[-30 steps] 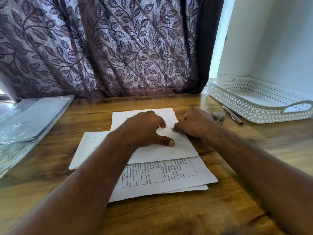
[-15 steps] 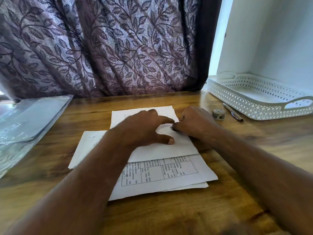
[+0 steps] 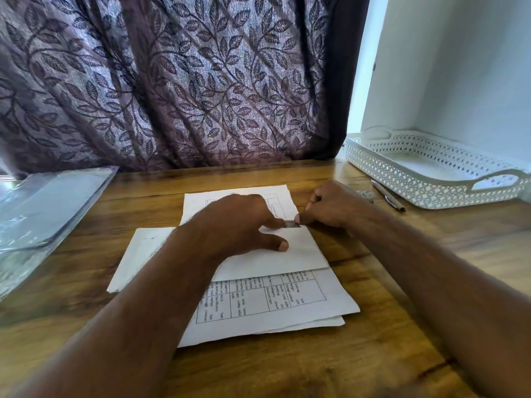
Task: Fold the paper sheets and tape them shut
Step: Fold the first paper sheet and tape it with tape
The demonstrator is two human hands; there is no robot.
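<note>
Left hand (image 3: 238, 225) pins folded sheet (image 3: 290, 255); right hand (image 3: 334, 206) pinches tape (image 3: 290, 224) at flap edge

Printed sheet (image 3: 287, 300), low in pile: showed ruled table in small black print, lines running sideways to viewer. Partly readable in cells: "coffee table", "Quilt cover", "bedding", "structure type", "storage", "method", and "type" in several cells. Other cells were too blurred to read. Upper sheet (image 3: 230, 196) carried another table grid, print too small to read. Plain sheet (image 3: 138, 254) at left bore faint mark near top corner, not legible.
</note>
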